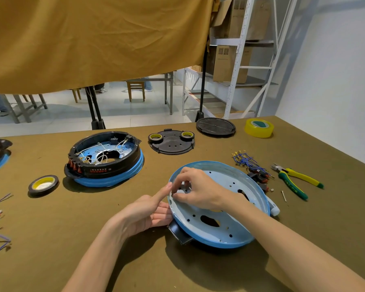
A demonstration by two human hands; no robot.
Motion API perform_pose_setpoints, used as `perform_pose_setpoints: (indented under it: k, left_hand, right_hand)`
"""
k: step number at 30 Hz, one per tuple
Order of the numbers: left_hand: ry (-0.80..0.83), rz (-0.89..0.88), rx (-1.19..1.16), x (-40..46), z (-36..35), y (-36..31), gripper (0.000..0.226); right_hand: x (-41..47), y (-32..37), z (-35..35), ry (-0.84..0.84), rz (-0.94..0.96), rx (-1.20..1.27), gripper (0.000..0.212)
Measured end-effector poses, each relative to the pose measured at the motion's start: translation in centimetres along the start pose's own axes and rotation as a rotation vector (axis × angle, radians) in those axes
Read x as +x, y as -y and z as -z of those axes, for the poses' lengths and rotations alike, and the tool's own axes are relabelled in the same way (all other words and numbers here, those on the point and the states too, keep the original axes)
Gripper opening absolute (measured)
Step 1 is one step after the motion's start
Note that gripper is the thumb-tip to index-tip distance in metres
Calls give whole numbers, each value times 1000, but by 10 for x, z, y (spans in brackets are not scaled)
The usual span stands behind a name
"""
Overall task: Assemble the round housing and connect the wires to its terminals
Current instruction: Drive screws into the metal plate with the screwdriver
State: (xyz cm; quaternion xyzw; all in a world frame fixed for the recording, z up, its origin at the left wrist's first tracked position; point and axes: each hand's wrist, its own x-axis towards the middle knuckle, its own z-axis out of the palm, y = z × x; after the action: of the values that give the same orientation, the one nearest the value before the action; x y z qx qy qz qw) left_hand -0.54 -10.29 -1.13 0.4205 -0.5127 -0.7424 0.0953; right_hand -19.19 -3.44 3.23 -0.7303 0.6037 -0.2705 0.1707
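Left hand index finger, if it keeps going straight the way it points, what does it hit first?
Probably the right hand: the left hand points its index finger up-right over the blue housing's rim, toward those fingers, though depth is unclear.

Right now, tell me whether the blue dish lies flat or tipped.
Tipped: the blue dish leans, its left rim raised by the left hand.
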Motion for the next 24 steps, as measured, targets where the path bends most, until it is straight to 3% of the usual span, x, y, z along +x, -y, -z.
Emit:
perform_pose_setpoints:
  k: [7, 12, 19, 21, 24]
  left_hand:
    - [7, 3, -30, 0, -1, 0, 87]
    - [-27, 10, -11, -1, -3, -1, 97]
    - [-51, 3, -23, -3, -7, -1, 93]
    - [-91, -16, -17, -3, -11, -1, 90]
    - [-114, -20, -43, -2, -16, -4, 75]
  right_hand:
    - [2, -5, 1, -38, -21, 33, 7]
    - [1, -5, 0, -27, 5, -3, 5]
    - [-3, 4, -1, -109, 21, -150, 19]
    - [-7, 3, 10, -209, -8, -61, 14]
    - [-21, -9, 39, -491, -82, -74, 3]
